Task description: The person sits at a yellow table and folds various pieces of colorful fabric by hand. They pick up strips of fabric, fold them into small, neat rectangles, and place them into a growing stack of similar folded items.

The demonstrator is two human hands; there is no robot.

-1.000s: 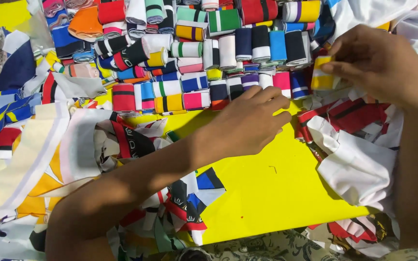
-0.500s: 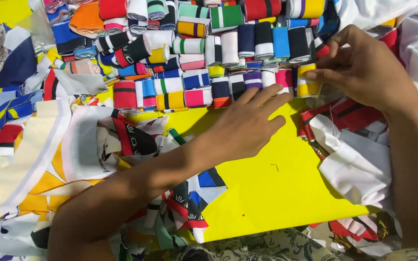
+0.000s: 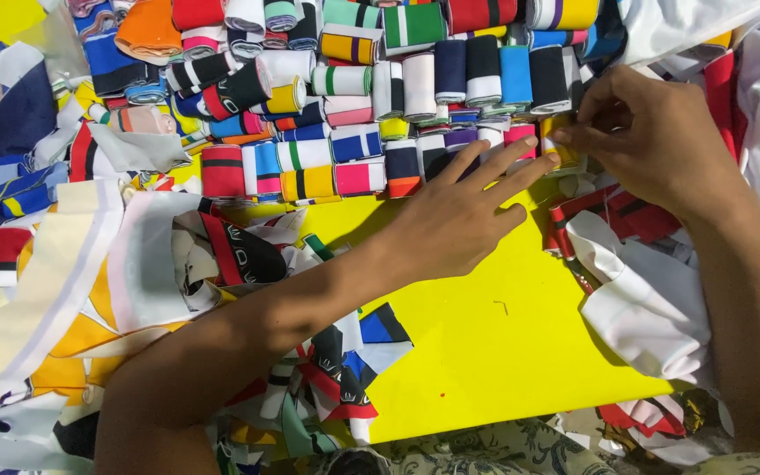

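A yellow sheet (image 3: 485, 352) covers the bench, with a heap of printed fabric scraps (image 3: 248, 255) lying on its left side, white cloth (image 3: 652, 308) bunched at the right, and an orange fabric piece (image 3: 147, 31) at the top.

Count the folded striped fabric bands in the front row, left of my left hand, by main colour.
Red folded fabric band with black stripe: 1
Blue band with pink stripe: 1
Yellow band with black stripes: 1
Pink band: 1
Navy band with orange edge: 1
Total: 5
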